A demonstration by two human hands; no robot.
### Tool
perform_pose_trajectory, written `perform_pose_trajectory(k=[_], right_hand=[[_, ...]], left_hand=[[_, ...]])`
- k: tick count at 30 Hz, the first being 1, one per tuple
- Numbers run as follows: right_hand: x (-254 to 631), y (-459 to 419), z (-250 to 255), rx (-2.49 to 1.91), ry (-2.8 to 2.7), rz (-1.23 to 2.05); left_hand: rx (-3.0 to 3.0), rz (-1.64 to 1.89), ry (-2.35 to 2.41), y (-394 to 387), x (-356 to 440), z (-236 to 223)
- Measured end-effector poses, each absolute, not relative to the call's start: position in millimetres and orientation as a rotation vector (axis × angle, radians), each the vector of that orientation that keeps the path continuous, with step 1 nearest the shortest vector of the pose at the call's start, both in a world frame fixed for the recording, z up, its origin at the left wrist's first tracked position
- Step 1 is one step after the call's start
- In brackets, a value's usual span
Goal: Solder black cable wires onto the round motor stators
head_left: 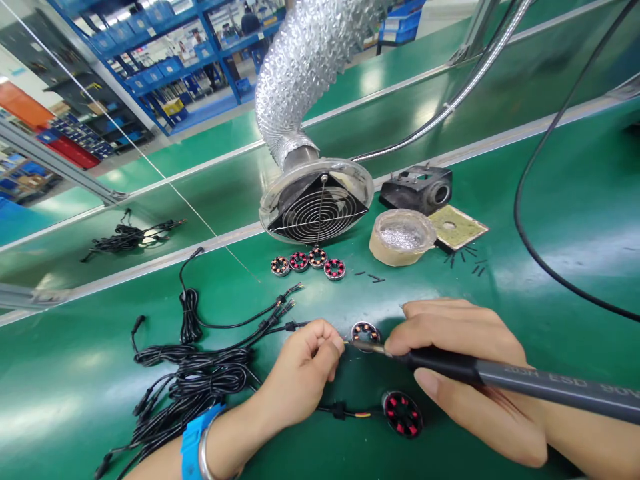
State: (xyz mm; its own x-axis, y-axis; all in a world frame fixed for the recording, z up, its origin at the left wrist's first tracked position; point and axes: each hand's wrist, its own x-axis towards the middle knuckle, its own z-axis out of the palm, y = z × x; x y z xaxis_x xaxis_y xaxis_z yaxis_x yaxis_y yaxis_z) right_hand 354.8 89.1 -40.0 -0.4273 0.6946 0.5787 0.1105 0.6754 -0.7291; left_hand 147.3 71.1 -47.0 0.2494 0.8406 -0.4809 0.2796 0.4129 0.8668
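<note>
My left hand (311, 365) is closed in a pinch on the end of a black cable (291, 326), whose thin coloured wires poke out past the fingertips. In my right hand (467, 353) is a soldering iron (540, 385), held like a pen. Its tip points left, across the lower edge of a small ring-shaped motor stator (365, 329) with copper windings, close to the wires. Whether tip, wire and stator touch, I cannot tell. Nearer to me lies a stator with red windings (403, 415), with a cable and coloured wires leading to it.
Coiled black cables (200, 373) cover the left of the green bench. Several stators (299, 261) sit below a fume extractor hood (317, 210) on a silver duct (310, 73). A round taped dish (400, 250), a yellow sponge (457, 227) and a black iron stand (417, 190) are behind.
</note>
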Motion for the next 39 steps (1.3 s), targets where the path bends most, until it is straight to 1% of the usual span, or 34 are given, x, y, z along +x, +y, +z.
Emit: perform_pose_trajectory(k=[12,20,25,29,34,37,39], right_hand=[[357,88,-37,-0.633,-1.87,0.691],[359,88,-38,-0.626,-1.862,0.702],[359,89,-37,-0.712,-1.862,0.608],[348,92,-46,-0.75,-1.864,0.575],[332,97,-62,-0.599,-2.032,0.494],[330,97,-66,-0.501,-2.088,0.436],[331,95,-66,-0.534,-2.082,0.427]], left_hand=[[1.13,0.518,1.313,72,148,-46],[1.119,0.522,1.304,73,148,-45],[1.125,0.514,1.295,72,148,-45],[1.148,0.518,1.237,72,143,-49],[1.164,0.487,1.117,69,134,-56],[1.294,0.435,1.082,70,132,-50],[1.468,0.403,1.112,71,132,-43]])
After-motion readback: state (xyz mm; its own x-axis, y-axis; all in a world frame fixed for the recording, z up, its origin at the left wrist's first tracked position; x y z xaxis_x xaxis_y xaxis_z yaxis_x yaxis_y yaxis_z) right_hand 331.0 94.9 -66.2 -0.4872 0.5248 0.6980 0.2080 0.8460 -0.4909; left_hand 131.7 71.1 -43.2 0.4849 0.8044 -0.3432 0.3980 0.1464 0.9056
